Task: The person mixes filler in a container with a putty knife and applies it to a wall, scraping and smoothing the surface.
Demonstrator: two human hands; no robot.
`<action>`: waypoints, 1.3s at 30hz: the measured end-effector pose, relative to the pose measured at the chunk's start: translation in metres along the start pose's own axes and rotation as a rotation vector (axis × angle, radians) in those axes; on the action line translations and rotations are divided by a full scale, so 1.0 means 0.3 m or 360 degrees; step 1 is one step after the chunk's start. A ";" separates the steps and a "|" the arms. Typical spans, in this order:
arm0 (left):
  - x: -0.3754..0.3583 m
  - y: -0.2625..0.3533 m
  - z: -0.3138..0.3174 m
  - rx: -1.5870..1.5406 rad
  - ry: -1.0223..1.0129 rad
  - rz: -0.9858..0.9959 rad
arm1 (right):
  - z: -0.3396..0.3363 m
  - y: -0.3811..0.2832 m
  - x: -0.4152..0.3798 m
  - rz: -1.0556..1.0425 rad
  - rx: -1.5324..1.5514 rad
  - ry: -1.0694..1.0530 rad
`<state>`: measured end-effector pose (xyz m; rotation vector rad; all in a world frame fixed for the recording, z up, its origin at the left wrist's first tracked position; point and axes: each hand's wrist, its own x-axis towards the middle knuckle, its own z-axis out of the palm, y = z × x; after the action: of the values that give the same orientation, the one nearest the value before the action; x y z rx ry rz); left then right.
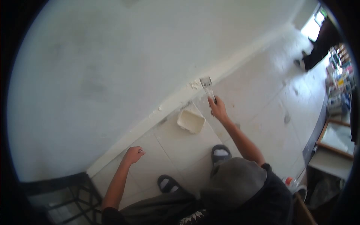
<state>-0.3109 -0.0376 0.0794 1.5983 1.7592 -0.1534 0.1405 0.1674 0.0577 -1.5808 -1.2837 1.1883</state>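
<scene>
My right hand is wrapped round the handle of a putty knife. The blade is smeared with white and points at the pale baseboard strip along the foot of the wall. Just left of the blade, white putty lumps sit on the strip. Below it, a cream-coloured tub rests on the floor, tilted in the view, with pale stuff on its rim. My left hand is held near the lower part of the strip, fingers curled together; whatever they hold, if anything, is too small to name.
A black metal frame stands at lower left. On the right are cluttered goods and a wooden-edged frame. Another person in dark clothes stands at upper right. Sandalled feet are on the tiled floor.
</scene>
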 end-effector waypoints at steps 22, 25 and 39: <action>-0.015 0.007 -0.034 -0.0072 -0.0089 -0.0200 | 0.044 -0.110 0.167 -0.0014 -0.0166 0.0112; -0.015 -0.017 -0.022 -0.0056 -0.0091 -0.0206 | 0.043 -0.113 0.166 -0.0054 -0.0194 0.0112; -0.025 -0.021 -0.027 -0.0066 -0.0075 -0.0218 | 0.043 -0.127 0.161 -0.0070 -0.0225 0.0105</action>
<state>-0.3205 -0.0406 0.0871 1.4338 1.8234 -0.2168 0.1208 0.2226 0.0808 -1.6696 -1.3776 1.0293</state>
